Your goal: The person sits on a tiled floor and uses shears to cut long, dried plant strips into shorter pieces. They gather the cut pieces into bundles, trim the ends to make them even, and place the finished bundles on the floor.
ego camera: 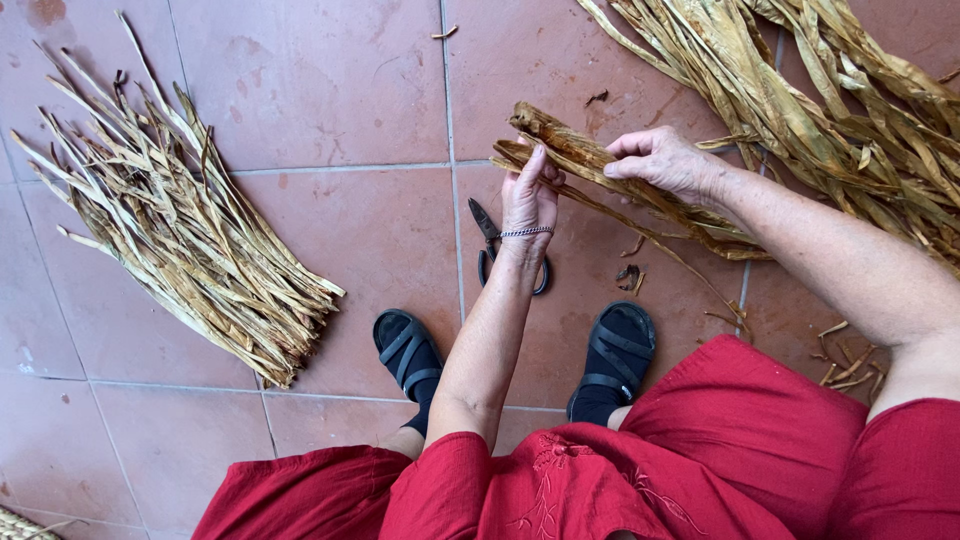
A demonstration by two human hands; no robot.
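Both hands hold one bundle of dried leaves (590,165) above the floor (340,90): the left hand (528,200) pinches its near end, the right hand (665,160) is closed over its middle. Scissors (490,245) lie below, partly hidden, seemingly open. Leaf piles (180,230) flank both sides.

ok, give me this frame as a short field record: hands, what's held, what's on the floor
left hand: grips the near end of a dried leaf strip
right hand: pinches the same strip further along
scissors: on the tiled floor, partly hidden by the left wrist
sorted bundle: dried strips, on the floor at picture left
loose pile: dried leaves at picture top right
feet: black sandals
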